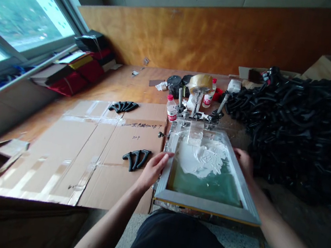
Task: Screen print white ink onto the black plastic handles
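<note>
Metal frame, likely stiff, sat between left fingers and right fingers, both nearly closed on its sides, probably best.

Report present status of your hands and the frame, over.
Left hand and right hand at opposite sides of frame. White paste on mesh. Bottles beyond far edge.

Two red-capped plastic bottles stand beyond the left fingers, a wooden panel farther off, a window well leftward.
</note>
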`<action>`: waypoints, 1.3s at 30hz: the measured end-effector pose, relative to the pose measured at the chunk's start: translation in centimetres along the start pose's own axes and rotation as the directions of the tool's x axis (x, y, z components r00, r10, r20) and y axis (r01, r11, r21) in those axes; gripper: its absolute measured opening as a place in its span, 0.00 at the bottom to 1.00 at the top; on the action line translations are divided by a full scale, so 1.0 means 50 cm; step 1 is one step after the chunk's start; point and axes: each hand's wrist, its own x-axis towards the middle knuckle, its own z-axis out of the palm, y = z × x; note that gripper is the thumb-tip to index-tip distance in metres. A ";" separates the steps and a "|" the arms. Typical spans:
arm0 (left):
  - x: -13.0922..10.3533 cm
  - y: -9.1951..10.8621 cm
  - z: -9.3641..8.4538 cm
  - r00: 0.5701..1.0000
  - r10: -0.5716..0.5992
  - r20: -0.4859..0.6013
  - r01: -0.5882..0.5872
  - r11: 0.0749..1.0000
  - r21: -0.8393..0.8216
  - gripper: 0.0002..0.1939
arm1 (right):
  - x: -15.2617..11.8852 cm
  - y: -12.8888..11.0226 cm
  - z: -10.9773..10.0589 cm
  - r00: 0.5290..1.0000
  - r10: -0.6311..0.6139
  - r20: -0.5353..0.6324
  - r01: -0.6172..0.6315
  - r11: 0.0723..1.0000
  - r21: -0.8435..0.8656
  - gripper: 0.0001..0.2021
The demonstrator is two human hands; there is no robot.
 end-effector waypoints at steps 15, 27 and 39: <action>0.018 -0.199 0.033 0.994 -0.079 -0.075 0.101 0.927 0.361 0.29 | -0.023 -0.214 0.055 0.676 -0.575 0.461 0.642 0.767 0.015 0.09; 0.016 -0.190 0.033 0.992 -0.086 -0.088 0.108 0.954 0.278 0.30 | -0.080 -0.189 0.044 0.637 -0.685 0.355 0.688 0.712 0.140 0.13; 0.003 0.003 -0.006 0.995 -0.088 0.039 0.092 0.990 -0.110 0.31 | 0.175 -0.149 -0.048 0.986 -0.130 0.101 0.121 0.989 0.084 0.21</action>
